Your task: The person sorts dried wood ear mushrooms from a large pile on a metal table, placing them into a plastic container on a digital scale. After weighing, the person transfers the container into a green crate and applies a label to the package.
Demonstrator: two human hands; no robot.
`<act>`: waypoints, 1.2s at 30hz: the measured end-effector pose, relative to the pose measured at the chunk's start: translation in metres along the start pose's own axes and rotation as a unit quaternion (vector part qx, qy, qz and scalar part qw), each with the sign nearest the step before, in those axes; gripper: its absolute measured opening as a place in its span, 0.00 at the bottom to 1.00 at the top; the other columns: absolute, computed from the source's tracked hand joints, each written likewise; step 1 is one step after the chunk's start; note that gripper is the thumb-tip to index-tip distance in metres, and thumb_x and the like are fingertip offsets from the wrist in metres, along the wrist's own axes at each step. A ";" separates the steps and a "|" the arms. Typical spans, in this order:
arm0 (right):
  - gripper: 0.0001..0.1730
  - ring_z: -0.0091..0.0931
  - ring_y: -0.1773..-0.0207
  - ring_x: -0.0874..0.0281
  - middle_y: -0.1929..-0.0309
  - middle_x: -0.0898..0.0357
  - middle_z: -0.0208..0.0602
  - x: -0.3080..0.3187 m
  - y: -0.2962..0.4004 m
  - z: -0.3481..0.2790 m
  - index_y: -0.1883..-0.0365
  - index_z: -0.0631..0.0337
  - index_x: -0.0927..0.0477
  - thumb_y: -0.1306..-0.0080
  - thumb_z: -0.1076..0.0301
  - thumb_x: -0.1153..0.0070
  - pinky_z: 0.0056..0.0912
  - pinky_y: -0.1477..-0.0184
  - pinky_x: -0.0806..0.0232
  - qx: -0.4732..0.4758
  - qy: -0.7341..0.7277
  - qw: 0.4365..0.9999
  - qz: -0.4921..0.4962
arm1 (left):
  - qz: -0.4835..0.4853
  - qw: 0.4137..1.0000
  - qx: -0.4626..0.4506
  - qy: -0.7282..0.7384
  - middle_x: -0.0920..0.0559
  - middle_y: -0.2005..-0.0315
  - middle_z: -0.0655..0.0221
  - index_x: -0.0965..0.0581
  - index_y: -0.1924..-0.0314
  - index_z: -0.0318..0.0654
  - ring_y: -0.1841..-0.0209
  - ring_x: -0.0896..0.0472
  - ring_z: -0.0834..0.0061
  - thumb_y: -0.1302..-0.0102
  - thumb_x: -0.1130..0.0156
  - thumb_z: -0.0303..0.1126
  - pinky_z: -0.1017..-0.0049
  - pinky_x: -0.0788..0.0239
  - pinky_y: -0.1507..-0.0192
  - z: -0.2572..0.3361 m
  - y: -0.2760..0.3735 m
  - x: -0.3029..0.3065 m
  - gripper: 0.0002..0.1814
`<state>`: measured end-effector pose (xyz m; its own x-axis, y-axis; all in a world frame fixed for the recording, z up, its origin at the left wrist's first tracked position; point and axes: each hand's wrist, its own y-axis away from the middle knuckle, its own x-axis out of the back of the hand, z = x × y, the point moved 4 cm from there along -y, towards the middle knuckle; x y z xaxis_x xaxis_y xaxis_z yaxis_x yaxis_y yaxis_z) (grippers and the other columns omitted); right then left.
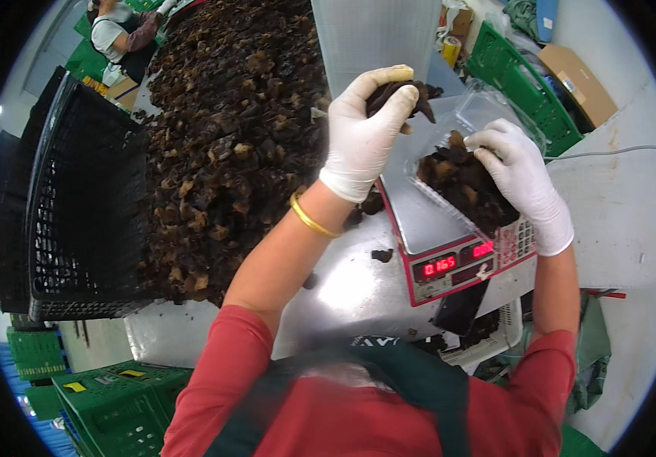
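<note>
My left hand [370, 128], in a white glove, is raised above the scale and pinches a clump of dark wood ear fungus [399, 100]. My right hand [510, 154], also gloved, has its fingertips at the fungus in a clear plastic container [448, 203]; whether they grip a piece is hard to tell. The container rests on a red digital scale [419, 225] with lit red digits. Dark brown fungus in a large pile [236, 143] covers the table to the left of my left arm. A small loose piece [382, 255] lies beside the scale.
A black plastic crate [91, 194] lies tipped beside the pile. Stacked clear containers [376, 40] stand behind the scale. A green crate [522, 85] is at the back right, a white basket [490, 351] below the table edge, and green crates [116, 405] lower left. A co-worker [125, 37] is at the far left.
</note>
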<state>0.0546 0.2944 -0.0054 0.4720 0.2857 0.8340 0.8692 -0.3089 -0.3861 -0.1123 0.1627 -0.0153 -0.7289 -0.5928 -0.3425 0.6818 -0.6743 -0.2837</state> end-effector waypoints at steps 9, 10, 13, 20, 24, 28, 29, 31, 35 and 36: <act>0.06 0.40 0.59 0.24 0.67 0.22 0.41 -0.008 -0.010 -0.002 0.68 0.62 0.23 0.42 0.70 0.42 0.41 0.56 0.34 0.018 0.081 0.994 -0.067 | -0.001 0.999 0.007 -0.032 0.18 0.65 0.71 0.21 0.52 0.33 0.69 0.23 0.86 0.37 0.36 0.27 0.84 0.26 0.69 -0.009 0.001 -0.002 0.13; 0.07 0.40 0.59 0.24 0.67 0.22 0.42 -0.002 -0.009 -0.001 0.68 0.63 0.23 0.41 0.69 0.42 0.40 0.56 0.33 -0.009 0.018 0.998 -0.054 | -0.001 0.999 0.000 -0.050 0.18 0.64 0.70 0.21 0.52 0.33 0.69 0.23 0.86 0.37 0.36 0.27 0.84 0.26 0.69 -0.008 0.000 -0.004 0.13; 0.08 0.29 0.62 0.23 0.67 0.23 0.40 0.022 0.003 0.000 0.65 0.68 0.23 0.40 0.73 0.42 0.29 0.55 0.32 -0.094 -0.158 0.983 0.017 | -0.017 0.999 0.000 -0.049 0.18 0.62 0.70 0.21 0.52 0.33 0.68 0.22 0.86 0.36 0.35 0.28 0.84 0.27 0.68 -0.015 -0.006 -0.015 0.13; 0.14 0.27 0.60 0.24 0.61 0.21 0.38 0.097 0.121 -0.011 0.57 0.65 0.22 0.44 0.75 0.40 0.29 0.54 0.31 -0.164 -0.075 0.984 -0.001 | -0.225 0.921 -0.101 -0.301 0.18 0.57 0.56 0.19 0.55 0.33 0.53 0.19 0.63 0.37 0.36 0.36 0.71 0.31 0.46 -0.031 -0.009 -0.063 0.15; 0.28 0.30 0.53 0.23 0.48 0.24 0.42 0.117 0.157 -0.024 0.45 0.60 0.24 0.46 0.74 0.37 0.31 0.50 0.30 -0.183 -0.020 0.983 0.020 | -0.194 0.944 -0.090 -0.253 0.16 0.57 0.55 0.18 0.55 0.31 0.54 0.18 0.66 0.36 0.39 0.33 0.73 0.30 0.48 -0.039 -0.017 -0.063 0.14; 0.34 0.34 0.44 0.25 0.34 0.32 0.45 0.132 0.109 -0.071 0.37 0.59 0.28 0.45 0.71 0.37 0.33 0.44 0.31 -0.030 0.037 0.985 0.165 | -0.176 0.958 0.099 -0.202 0.15 0.64 0.66 0.19 0.53 0.29 0.62 0.20 0.81 0.35 0.43 0.26 0.81 0.29 0.56 -0.043 -0.019 -0.060 0.13; 0.34 0.32 0.45 0.25 0.33 0.33 0.44 0.131 0.092 -0.083 0.36 0.59 0.28 0.44 0.70 0.38 0.32 0.45 0.31 0.029 0.052 0.982 0.180 | -0.172 0.962 0.042 -0.209 0.16 0.64 0.67 0.19 0.53 0.29 0.63 0.20 0.82 0.35 0.43 0.26 0.81 0.29 0.57 -0.044 -0.020 -0.058 0.13; 0.33 0.32 0.45 0.25 0.33 0.34 0.44 0.129 0.058 -0.103 0.36 0.59 0.29 0.41 0.68 0.39 0.30 0.44 0.32 0.140 0.068 0.962 0.226 | -0.155 0.959 -0.071 -0.227 0.16 0.66 0.68 0.19 0.54 0.30 0.66 0.21 0.83 0.34 0.44 0.25 0.82 0.29 0.61 -0.047 -0.024 -0.047 0.12; 0.32 0.42 0.38 0.29 0.37 0.31 0.52 0.125 0.021 -0.104 0.37 0.61 0.28 0.39 0.60 0.39 0.32 0.39 0.35 0.263 0.098 0.904 0.324 | -0.061 0.997 -0.014 -0.051 0.16 0.62 0.67 0.20 0.54 0.31 0.65 0.18 0.79 0.31 0.46 0.23 0.80 0.26 0.63 -0.014 -0.019 -0.041 0.10; 0.31 0.41 0.40 0.27 0.38 0.30 0.51 0.124 0.021 -0.103 0.38 0.62 0.28 0.40 0.60 0.38 0.31 0.40 0.34 0.268 0.110 0.899 0.328 | -0.056 0.998 0.002 -0.016 0.16 0.61 0.66 0.20 0.52 0.32 0.64 0.18 0.78 0.31 0.46 0.23 0.79 0.25 0.62 -0.006 -0.013 -0.032 0.10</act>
<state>0.1158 0.2297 0.1303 0.9195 -0.0023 0.3932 0.3889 0.1526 -0.9086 -0.0972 0.1930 -0.0057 -0.8019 -0.5274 -0.2809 0.5961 -0.7388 -0.3146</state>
